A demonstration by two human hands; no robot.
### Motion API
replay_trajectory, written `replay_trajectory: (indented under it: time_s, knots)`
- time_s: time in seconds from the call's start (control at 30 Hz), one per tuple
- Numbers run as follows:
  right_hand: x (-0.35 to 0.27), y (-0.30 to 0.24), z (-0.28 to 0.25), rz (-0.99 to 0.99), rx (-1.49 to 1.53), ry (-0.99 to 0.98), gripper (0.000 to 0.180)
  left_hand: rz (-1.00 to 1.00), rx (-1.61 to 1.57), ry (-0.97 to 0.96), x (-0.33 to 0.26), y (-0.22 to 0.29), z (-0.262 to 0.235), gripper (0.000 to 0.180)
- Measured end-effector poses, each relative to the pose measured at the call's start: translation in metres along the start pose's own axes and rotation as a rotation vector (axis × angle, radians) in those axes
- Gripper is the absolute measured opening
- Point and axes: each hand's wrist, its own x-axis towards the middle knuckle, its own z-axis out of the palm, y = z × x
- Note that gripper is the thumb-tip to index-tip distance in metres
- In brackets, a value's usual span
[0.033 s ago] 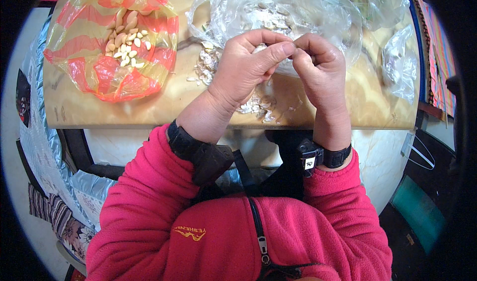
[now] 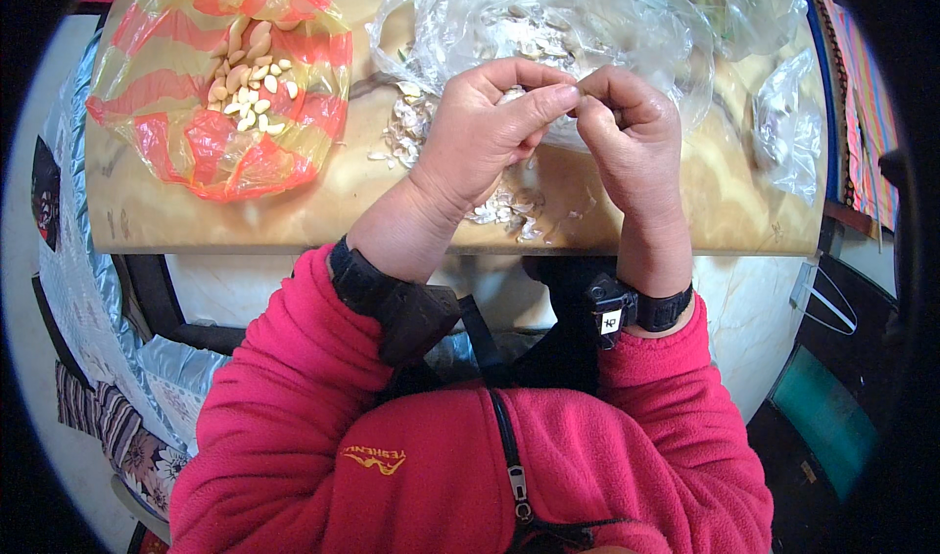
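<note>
Centre of the clock, twelve at the table's far side: a small, dull-coloured piece (image 2: 582, 91), almost wholly covered by fingertips; kind impossible to tell, perhaps a clove. Bare left hand (image 2: 478, 128), at eight o'clock: thumb and forefinger pressed together on the piece. Bare right hand (image 2: 634, 138), at five o'clock: thumb and bent forefinger closed on the same piece, exact contact hidden. At nine o'clock, inside a crumpled, translucent red-and-yellow striped plastic bag (image 2: 201, 148): pale cream, teardrop-shaped cloves (image 2: 253, 84), loosely heaped. At twelve o'clock: a clear, crinkled plastic bag (image 2: 441, 11), with whitish, papery scraps (image 2: 529, 35). At seven o'clock: off-white, flaky peelings (image 2: 507, 211) on a tan, marbled tabletop (image 2: 725, 216).

Probable handling, judged by appearance: very light; if a clove, firm within, thin and brittle of skin, smooth and liable to slip where bare, easily nicked by a nail. Suggested hold: broad, blunt middle between left finger pads, one end exposed to the right fingertips, pressure light; pinching at the narrow tip alone less secure.
</note>
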Motion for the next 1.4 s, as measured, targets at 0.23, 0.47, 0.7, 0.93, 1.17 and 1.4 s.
replay_trajectory:
  time_s: [0.23,0.47,0.7,0.93,1.17,1.4]
  knots:
    - [0.001,0.004,-0.001,-0.007,-0.002,-0.024,0.007,-0.073,-0.053,-0.007,0.002,0.001,-0.005,0.016]
    - [0.002,0.002,-0.006,0.094,0.201,-0.063,0.009,-0.111,-0.179,-0.034,0.003,0.001,-0.006,0.016]
    - [0.005,0.0,-0.013,0.287,0.507,-0.04,0.012,-0.144,-0.293,-0.087,0.004,0.002,-0.008,0.027]
    - [0.011,0.007,-0.015,0.314,0.455,0.135,0.015,-0.156,-0.401,-0.089,0.004,0.002,-0.011,0.028]
    - [0.007,0.007,-0.006,-0.041,-0.277,0.188,0.01,-0.065,-0.435,-0.065,0.007,-0.003,-0.013,0.02]
    - [0.005,0.003,0.005,-0.207,-0.177,0.094,0.008,-0.052,-0.44,-0.022,0.007,-0.006,-0.012,0.018]
